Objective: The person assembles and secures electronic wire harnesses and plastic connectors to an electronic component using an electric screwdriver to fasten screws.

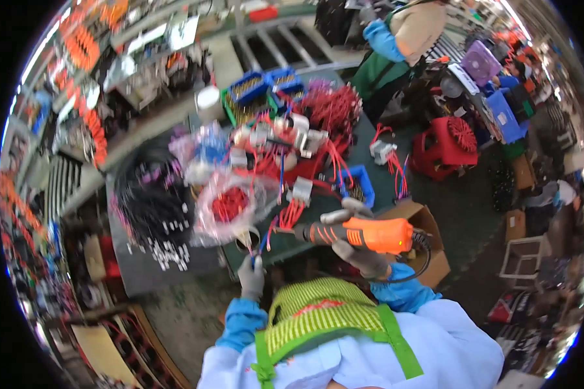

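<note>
My right hand (365, 260), in a grey glove, is wrapped round an orange and black electric screwdriver (377, 235). The tool lies level, its bit pointing left toward my other hand. My left hand (252, 280), gloved too, pinches blue and pink wires (255, 254) at the table's near edge. Just above those fingers is a small whitish cup-shaped part (246, 237); whether the fingers touch it I cannot tell. Beyond the bit sits a grey-white box-shaped part (300, 189) with red wires (292, 215) hanging from it.
Left on the table (331, 241) are a black cable bundle (150, 194) and a clear bag (209, 206) of red pieces. A blue bin (370, 185) of small metal parts and red wires (334, 110) lie farther back. A cardboard box (435, 262) and a red stool (442, 152) stand right; another person (396, 48) stands beyond.
</note>
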Available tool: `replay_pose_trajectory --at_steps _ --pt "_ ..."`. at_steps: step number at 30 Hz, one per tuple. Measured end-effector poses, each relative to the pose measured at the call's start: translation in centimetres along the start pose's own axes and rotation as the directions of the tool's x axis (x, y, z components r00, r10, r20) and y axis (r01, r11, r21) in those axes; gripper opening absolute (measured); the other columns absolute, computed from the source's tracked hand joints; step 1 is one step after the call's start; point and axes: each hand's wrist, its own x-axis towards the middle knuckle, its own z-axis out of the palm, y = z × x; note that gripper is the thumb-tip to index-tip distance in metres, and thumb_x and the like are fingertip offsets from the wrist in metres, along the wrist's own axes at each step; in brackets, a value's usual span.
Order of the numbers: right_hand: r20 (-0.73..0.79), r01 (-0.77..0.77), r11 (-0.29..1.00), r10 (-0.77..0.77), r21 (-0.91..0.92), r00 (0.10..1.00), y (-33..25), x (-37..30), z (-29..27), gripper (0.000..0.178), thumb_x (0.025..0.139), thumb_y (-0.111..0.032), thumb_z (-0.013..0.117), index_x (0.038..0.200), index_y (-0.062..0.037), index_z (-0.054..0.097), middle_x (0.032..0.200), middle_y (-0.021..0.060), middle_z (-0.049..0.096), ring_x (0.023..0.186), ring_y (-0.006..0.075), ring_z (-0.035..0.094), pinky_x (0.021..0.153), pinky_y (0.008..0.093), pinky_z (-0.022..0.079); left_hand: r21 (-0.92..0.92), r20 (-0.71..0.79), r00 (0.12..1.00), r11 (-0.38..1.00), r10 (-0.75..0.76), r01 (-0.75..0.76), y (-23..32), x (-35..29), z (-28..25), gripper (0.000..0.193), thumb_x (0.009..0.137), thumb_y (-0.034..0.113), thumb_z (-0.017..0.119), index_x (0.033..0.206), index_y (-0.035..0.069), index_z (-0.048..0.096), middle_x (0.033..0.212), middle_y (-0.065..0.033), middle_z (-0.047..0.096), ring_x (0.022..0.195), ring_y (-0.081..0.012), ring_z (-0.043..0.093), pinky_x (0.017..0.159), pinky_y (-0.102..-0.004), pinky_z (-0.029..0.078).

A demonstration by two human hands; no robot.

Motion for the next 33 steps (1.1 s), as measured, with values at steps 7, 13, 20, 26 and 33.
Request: replay_pose_trajectory --at_steps 7,13,20,26,33 --pt "-0.054 0.139 0.989 -0.142 -0.048 0.988 1.5 -1.0 -3.1 0.068 0.077 -0.008 0.070 0.134 0.0001 0.033 0.114 0.0105 0.060 0.106 0.0201 0.059 0.097 0.0356 0.044 -0.301 0.411 0.885 0.883 -0.221 0.360 8.5 6.9 -0.3 0.020 0.094 0.020 0.052 0.102 0.003 0.060 0.077 -0.0032 0.063 0.054 -0.0064 0.052 0.044 -0.0200 0.037" --pt "-0.149 0.113 0.986 -0.094 0.122 0.984 1.2 -0.8 -2.0 0.069 0.076 -0.008 0.068 0.134 -0.0001 0.032 0.110 0.0107 0.061 0.107 0.0233 0.059 0.095 0.0383 0.046 -0.269 0.400 0.843 0.834 -0.359 0.482 5.7 10.7 -1.0 0.019 0.094 0.018 0.053 0.097 0.001 0.060 0.079 -0.0066 0.065 0.054 -0.0088 0.056 0.042 -0.0215 0.039" --pt "-0.115 0.063 0.980 -0.041 0.187 0.993 0.4 -0.3 -1.5 0.070 0.076 -0.006 0.067 0.135 -0.0035 0.030 0.112 0.0115 0.061 0.109 0.0260 0.058 0.098 0.0437 0.045 -0.259 0.438 0.862 0.883 -0.254 0.392 5.0 10.8 -1.3 0.019 0.092 0.019 0.054 0.091 0.001 0.061 0.075 -0.0059 0.064 0.053 -0.0096 0.057 0.045 -0.0223 0.041" --pt "-0.131 0.067 0.974 -0.039 0.216 0.991 0.4 -0.9 -0.7 0.071 0.075 -0.004 0.067 0.136 -0.0023 0.030 0.113 0.0127 0.061 0.109 0.0271 0.058 0.098 0.0449 0.045 -0.251 0.398 0.872 0.881 -0.284 0.402 7.3 10.7 -2.2 0.020 0.092 0.018 0.052 0.084 0.002 0.062 0.070 -0.0058 0.064 0.049 -0.0085 0.053 0.044 -0.0203 0.039" --pt "-0.143 0.048 0.975 -0.017 0.215 0.990 0.0 -1.4 -0.4 0.072 0.077 -0.008 0.068 0.137 -0.0011 0.028 0.113 0.0131 0.061 0.109 0.0271 0.058 0.098 0.0444 0.044 -0.267 0.441 0.858 0.874 -0.265 0.407 6.9 10.6 -2.4 0.021 0.093 0.021 0.052 0.086 0.004 0.062 0.070 -0.0023 0.064 0.053 -0.0069 0.055 0.045 -0.0200 0.038"
